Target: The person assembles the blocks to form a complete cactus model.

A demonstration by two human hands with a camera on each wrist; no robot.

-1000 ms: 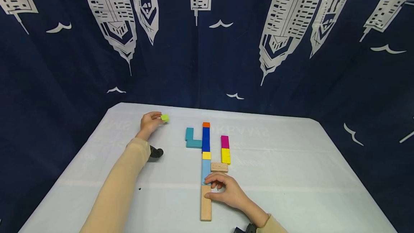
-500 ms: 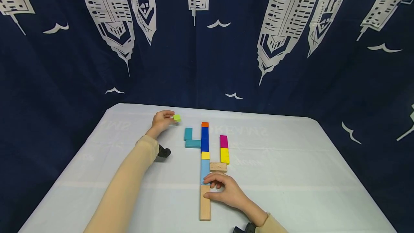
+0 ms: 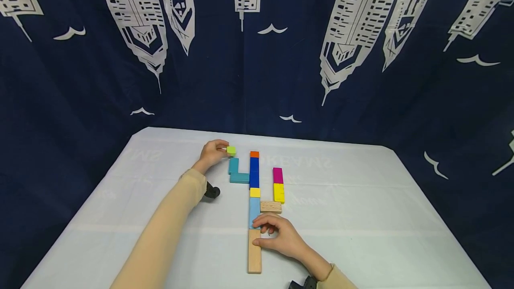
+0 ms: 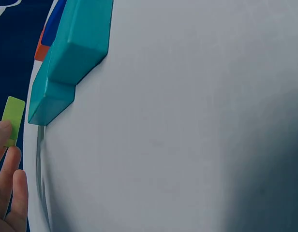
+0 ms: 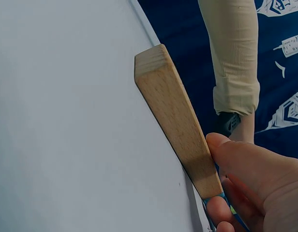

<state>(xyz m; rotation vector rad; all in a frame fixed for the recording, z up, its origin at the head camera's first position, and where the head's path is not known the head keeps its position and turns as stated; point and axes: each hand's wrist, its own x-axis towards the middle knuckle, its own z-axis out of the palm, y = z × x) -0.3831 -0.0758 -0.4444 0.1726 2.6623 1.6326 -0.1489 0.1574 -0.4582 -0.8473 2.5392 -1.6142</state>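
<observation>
In the head view my left hand (image 3: 213, 153) pinches a small lime-green block (image 3: 231, 150) just beyond the nearer end of two teal blocks (image 3: 239, 178). The left wrist view shows the green block (image 4: 13, 117) between thumb and fingers, apart from the teal ones (image 4: 83, 43). My right hand (image 3: 283, 237) rests beside a line of blocks, its thumb touching a long wooden block (image 3: 254, 258) and its fingertips at a light blue block (image 3: 254, 211). In the right wrist view the thumb lies along the edge of that wooden block (image 5: 171, 116).
Farther along the line lie yellow (image 3: 254, 192), dark blue (image 3: 254, 173) and orange (image 3: 254, 154) blocks. A short wooden block (image 3: 271, 207) joins on the right, with yellow (image 3: 279, 193) and magenta (image 3: 278, 175) blocks beyond it. All lie on a white-covered table (image 3: 361, 217).
My left hand has carried the green block rightward, to near the far end of the teal blocks. The right hand and the laid blocks stay where they were.
</observation>
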